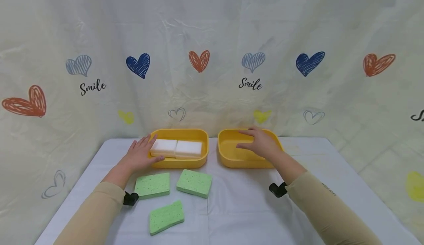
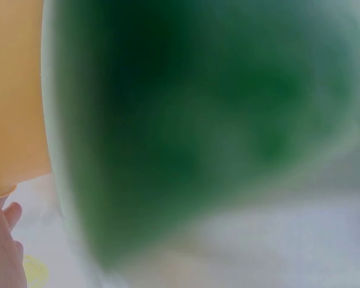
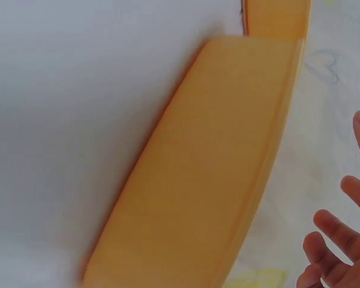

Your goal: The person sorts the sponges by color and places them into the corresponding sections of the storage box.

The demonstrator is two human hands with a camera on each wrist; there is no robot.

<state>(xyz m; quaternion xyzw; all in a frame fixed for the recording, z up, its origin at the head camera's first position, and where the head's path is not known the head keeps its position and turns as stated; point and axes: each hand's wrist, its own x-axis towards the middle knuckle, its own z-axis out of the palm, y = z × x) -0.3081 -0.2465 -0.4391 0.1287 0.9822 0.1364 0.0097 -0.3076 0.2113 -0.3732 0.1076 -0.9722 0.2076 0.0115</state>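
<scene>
My left hand [image 1: 138,156] is at the left end of a yellow tray [image 1: 190,164], fingers spread and overlapping its rim. Inside that tray two white sponge-like blocks [image 1: 164,146] lie side by side. Over the right part of a second yellow tray [image 1: 240,161], my right hand [image 1: 263,144] reaches with spread fingers and nothing in its grasp. The right wrist view shows this tray's outer wall [image 3: 198,150], with the right hand's fingers [image 3: 333,231] beyond the rim. Close to the left wrist camera, a blurred green sponge [image 2: 216,120] fills most of that view.
Three green sponges lie on the white-covered table in front of the left tray: one at left [image 1: 152,185], one at right [image 1: 194,183], one nearer [image 1: 166,217]. Behind the trays hangs a pale curtain [image 1: 218,97] printed with hearts. Each wrist carries a small black camera [image 1: 277,189].
</scene>
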